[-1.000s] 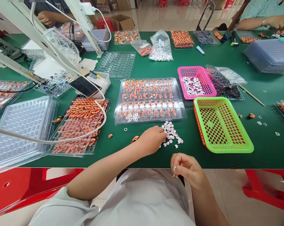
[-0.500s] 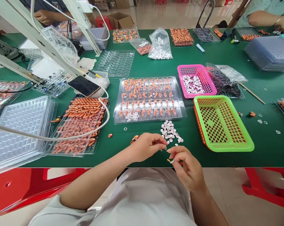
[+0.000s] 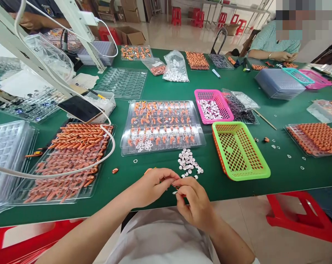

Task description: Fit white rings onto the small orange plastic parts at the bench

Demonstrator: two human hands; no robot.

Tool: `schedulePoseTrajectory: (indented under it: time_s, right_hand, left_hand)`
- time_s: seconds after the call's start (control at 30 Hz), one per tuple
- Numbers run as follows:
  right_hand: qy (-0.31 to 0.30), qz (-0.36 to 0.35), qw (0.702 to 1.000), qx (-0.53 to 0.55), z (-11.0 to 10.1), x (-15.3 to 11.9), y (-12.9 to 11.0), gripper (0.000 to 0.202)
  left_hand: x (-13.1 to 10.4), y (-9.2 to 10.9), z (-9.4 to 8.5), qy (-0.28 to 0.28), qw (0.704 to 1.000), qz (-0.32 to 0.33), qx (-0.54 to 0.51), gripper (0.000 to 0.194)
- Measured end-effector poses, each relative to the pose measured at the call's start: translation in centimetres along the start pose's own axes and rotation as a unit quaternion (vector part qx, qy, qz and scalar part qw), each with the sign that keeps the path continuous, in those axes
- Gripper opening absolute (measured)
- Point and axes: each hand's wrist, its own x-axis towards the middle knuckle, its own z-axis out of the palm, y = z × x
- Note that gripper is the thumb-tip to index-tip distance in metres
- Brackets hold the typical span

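Short of the clear tray (image 3: 200, 137), already lined with orange pieces (image 3: 178, 139), my right hand (image 3: 197, 207) pinches a small part (image 3: 174, 192) against my left hand's (image 3: 149, 189) closed fingertips, white discs (image 3: 186, 160) lying loose.

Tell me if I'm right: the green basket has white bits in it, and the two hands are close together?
Not quite: in the head view, the pink basket has white bits in it, not the green basket. The left hand and right hand are close together, as you say.
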Motion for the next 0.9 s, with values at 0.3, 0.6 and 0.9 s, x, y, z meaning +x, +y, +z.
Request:
schedulePoseTrajectory:
  time_s: [0.3, 0.6, 0.9]
  right_hand:
    - [0.099, 0.115, 0.981, 0.120, 1.9, -0.3, -1.4, 0.018]
    - [0.076, 0.204, 0.949, 0.229, 1.6, -0.2, -1.4, 0.010]
    - [-0.030, 0.250, 0.947, 0.199, -1.1, 2.2, -0.7, 0.014]
  left_hand:
    - [-1.1, -1.0, 1.1, 0.113, 0.993, 0.011, -0.032, 0.022]
    - [-1.9, -1.9, 1.8, 0.167, 0.985, 0.035, -0.022, 0.010]
    - [-2.4, -3.1, 2.6, 0.164, 0.978, 0.074, -0.102, 0.017]
